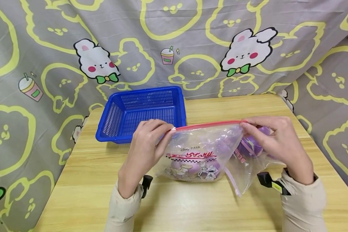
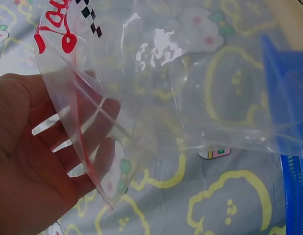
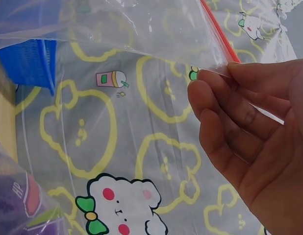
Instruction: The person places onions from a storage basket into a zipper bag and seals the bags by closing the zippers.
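Note:
A clear zip bag [image 1: 197, 138] with a red zip strip [image 1: 210, 123] and printed cartoon figures hangs between both hands above the table. Purple contents [image 1: 188, 166] show through its lower part; their kind is blurred by the plastic. At the strip's left end, beside a small white slider [image 1: 173, 128], my left hand [image 1: 146, 145] pinches the bag. Its fingers [image 2: 105, 117] show through the clear plastic in the left wrist view. My right hand [image 1: 278, 135] pinches the strip's right end between thumb and forefinger, with the other fingers [image 3: 222, 142] curled below.
A second clear bag [image 1: 240, 175] with purple contents [image 1: 250, 148] lies on the table behind and below my right hand. A blue plastic basket [image 1: 145, 114] stands at the back left of the wooden table [image 1: 90, 193]. Patterned cloth [image 1: 191, 19] hangs behind and at the sides.

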{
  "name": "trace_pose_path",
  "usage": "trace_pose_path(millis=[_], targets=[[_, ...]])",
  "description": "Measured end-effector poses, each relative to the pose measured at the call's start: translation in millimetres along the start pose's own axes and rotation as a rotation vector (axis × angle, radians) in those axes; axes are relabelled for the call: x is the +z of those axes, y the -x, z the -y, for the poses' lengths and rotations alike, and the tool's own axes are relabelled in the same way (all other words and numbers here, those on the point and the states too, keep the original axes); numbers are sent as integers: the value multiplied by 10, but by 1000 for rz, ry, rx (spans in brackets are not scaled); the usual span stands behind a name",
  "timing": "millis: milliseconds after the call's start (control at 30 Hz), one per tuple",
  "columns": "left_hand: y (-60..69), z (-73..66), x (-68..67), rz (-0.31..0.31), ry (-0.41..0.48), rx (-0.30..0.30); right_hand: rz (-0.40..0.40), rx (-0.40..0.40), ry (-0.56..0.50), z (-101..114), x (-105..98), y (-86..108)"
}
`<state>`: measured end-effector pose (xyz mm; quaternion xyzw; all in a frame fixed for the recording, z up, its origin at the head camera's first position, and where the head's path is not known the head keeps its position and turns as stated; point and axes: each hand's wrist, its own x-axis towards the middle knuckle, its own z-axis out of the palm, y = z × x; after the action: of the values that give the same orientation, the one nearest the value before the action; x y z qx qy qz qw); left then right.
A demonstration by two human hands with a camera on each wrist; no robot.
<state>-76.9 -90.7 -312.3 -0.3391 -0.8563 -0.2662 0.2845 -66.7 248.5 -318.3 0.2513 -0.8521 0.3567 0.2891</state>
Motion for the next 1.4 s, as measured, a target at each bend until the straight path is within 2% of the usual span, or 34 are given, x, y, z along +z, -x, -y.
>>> trace_pose_path(millis=[367, 733, 1100, 1400], targets=[[-3, 66, -5, 16, -6, -51, -7, 35, 2, -72, -3, -1], [15, 120, -43, 20, 5, -94, 7, 128, -23, -151, -4, 3], [18, 194, -115, 17, 8, -119, -8, 129, -22, -214, -22, 4], [71, 292, -200, 9, 1, -162, -25, 154, -11, -270, -71, 33]])
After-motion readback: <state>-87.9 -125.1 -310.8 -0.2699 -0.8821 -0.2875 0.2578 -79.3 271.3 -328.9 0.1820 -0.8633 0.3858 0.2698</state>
